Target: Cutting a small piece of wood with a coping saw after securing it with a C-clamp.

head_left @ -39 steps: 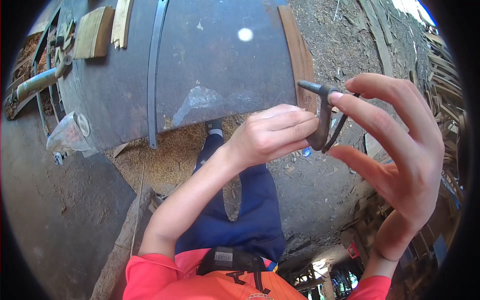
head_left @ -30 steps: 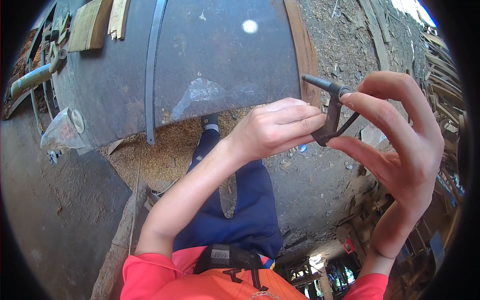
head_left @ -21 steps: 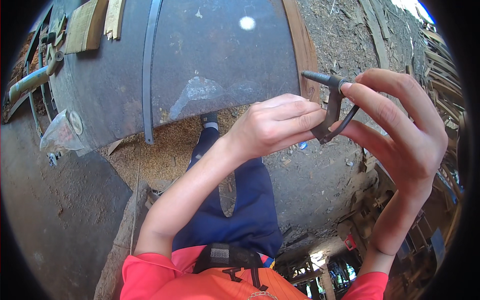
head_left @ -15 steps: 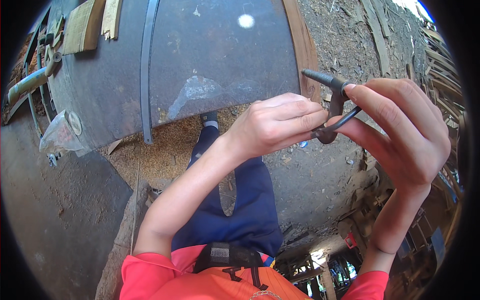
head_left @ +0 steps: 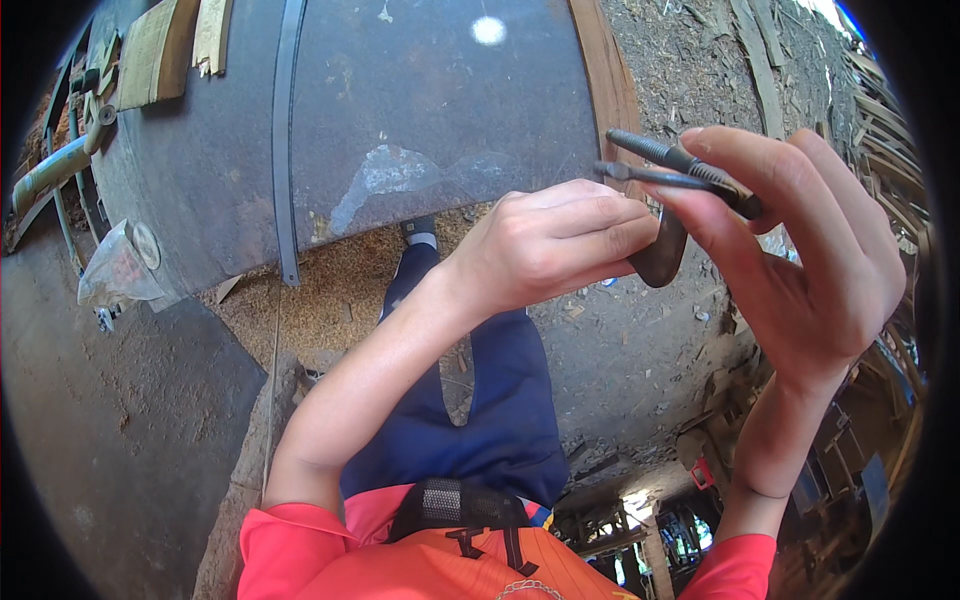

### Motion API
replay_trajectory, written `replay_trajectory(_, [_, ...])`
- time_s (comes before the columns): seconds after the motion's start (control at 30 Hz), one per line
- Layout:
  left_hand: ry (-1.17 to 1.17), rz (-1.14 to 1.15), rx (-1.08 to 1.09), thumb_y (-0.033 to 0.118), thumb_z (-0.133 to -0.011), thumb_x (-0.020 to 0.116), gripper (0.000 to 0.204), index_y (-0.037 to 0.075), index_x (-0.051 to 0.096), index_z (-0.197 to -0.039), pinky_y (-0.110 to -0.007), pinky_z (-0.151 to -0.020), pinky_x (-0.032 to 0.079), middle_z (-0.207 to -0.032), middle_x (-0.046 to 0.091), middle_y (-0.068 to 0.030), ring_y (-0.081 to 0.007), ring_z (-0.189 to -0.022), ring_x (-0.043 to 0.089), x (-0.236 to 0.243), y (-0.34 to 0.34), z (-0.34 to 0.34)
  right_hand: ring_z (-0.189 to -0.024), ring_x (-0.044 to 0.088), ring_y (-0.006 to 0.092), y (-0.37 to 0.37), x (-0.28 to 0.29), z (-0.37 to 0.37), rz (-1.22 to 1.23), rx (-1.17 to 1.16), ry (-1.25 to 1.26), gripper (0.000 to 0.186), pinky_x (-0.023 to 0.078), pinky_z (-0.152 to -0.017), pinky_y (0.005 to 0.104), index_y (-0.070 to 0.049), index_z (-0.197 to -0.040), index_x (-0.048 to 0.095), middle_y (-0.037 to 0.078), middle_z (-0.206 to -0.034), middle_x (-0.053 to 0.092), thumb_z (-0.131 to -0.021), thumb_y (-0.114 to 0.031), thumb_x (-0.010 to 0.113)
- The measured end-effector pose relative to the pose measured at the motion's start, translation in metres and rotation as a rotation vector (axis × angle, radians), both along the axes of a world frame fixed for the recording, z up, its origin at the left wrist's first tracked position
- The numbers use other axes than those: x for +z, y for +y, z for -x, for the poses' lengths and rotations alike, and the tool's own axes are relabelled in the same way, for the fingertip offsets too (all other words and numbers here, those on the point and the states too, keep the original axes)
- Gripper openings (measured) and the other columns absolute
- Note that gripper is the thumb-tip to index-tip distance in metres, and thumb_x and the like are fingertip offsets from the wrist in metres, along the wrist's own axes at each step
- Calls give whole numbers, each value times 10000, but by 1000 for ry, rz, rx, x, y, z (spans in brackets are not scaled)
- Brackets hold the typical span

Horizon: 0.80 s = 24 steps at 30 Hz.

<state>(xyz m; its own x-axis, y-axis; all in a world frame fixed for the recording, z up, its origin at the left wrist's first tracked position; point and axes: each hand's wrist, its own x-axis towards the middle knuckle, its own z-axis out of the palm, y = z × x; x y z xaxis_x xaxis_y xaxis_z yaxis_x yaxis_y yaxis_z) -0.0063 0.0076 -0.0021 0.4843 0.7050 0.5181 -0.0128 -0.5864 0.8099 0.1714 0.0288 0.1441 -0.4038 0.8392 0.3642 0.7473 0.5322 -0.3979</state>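
Note:
Above the near right corner of the sheet-topped table, I hold a small dark metal C-clamp (head_left: 664, 250) in front of me. My left hand (head_left: 560, 240) is closed round the lower part of its frame, hiding much of it. The threaded screw (head_left: 640, 147) points up and left, toward the wooden edge strip. Beside the screw, almost in line with it, lies a thin turning bar (head_left: 665, 178). My right hand (head_left: 810, 240) pinches the bar, thumb below and forefinger above near the screw; its other fingers are bent.
The dark metal table (head_left: 450, 90) has a wooden edge strip (head_left: 605, 70) at its right. A long metal strip (head_left: 285, 140) lies across it, with wood blocks (head_left: 155, 55) at far left. A clear plastic bag (head_left: 120, 265) hangs by the left corner. Sawdust and scraps cover the ground.
The turning bar has swung up from below the screw to lie beside it, and my right thumb has risen with it. My left hand has hardly moved and still holds the frame.

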Motion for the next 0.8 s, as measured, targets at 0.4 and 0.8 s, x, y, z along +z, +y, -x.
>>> replay_trajectory(0.4, [-27, 54, -19, 106, -704, 890, 436, 3, 781, -1113, -392, -789, 625, -1052, 768, -121, -320, -956, 765, -6, -4, -5, -613, 415, 9, -3, 10, 13, 262, -259, -187, 136, 288, -542, 217, -33, -1041, 787, -46, -778, 651, -913, -22, 831])
replay_trajectory(0.8, [-71, 21, -5, 101, -724, 887, 395, -13, 773, -1085, -398, -788, 641, -1045, 766, -128, -321, -944, 769, -7, -2, -6, -610, 307, 2, -1, 9, 35, 469, -532, -78, 232, 191, -576, 249, -71, -1284, 729, -84, -673, 504, -1069, -112, 653])
